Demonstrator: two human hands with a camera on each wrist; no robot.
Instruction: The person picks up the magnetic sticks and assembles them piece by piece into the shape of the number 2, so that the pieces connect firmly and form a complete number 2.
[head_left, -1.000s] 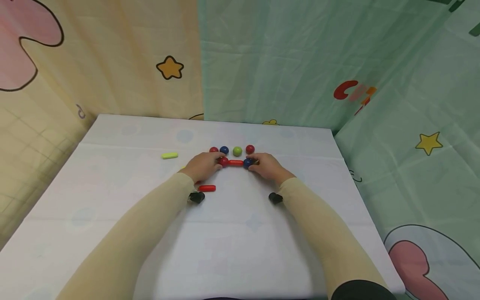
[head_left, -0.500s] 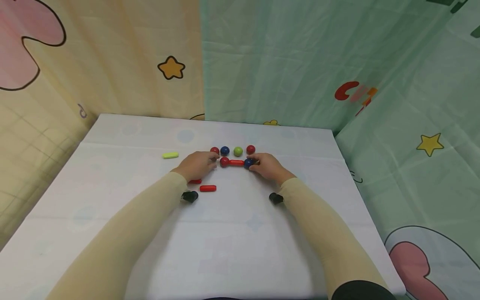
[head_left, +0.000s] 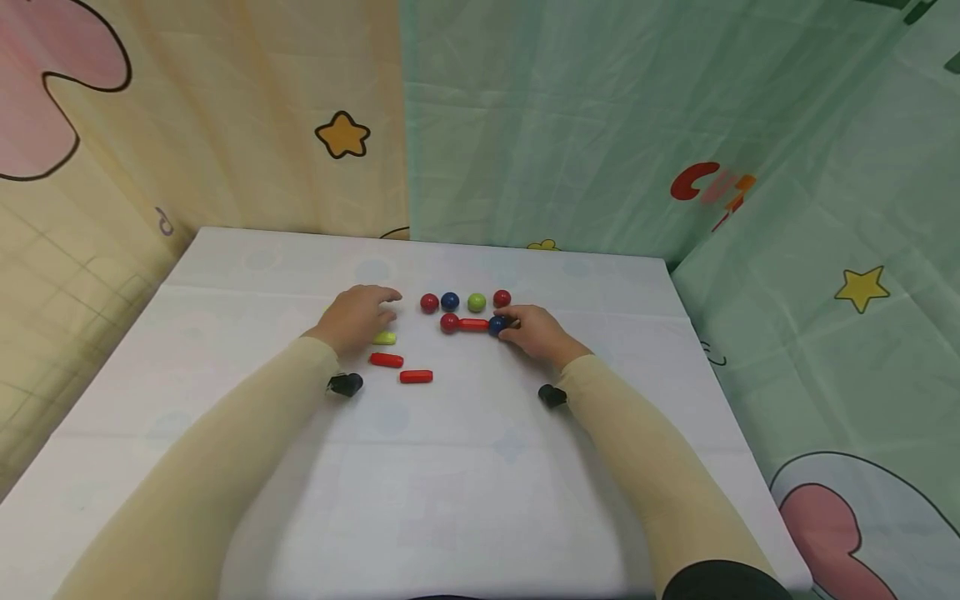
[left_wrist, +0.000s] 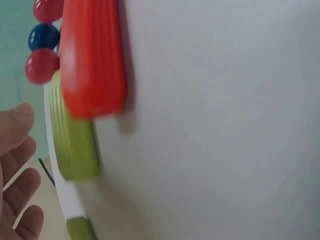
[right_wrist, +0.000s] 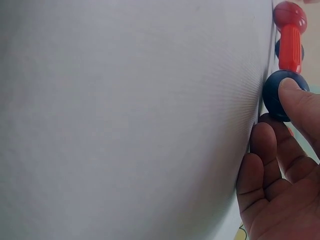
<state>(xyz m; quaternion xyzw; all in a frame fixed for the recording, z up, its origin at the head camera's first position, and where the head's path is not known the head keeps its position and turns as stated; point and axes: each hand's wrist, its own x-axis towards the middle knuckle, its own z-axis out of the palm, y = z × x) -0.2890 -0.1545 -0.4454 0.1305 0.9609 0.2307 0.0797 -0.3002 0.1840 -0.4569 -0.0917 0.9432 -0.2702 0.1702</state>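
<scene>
The right hand [head_left: 536, 332] is pinching a blue ball [head_left: 496, 326]; the left hand [head_left: 354, 319] is hovering, fingers loose, holding nothing. Between them, the red rod [head_left: 473, 325] is looking light, stiff, probably grippable mid-length.

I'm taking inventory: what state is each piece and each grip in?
Ribbed red rod: joined at both ends
Glossy red ball: on its left end
Glossy blue ball: on its right end, in the right grip
Left grip: holding nothing
Rear-left red ball, rear blue ball, green ball, rear-right red ball: loose
Nearest red rod, adjacent red rod: loose
Ribbed yellow-green rod: loose
Another yellow-green rod: mostly hidden
</scene>
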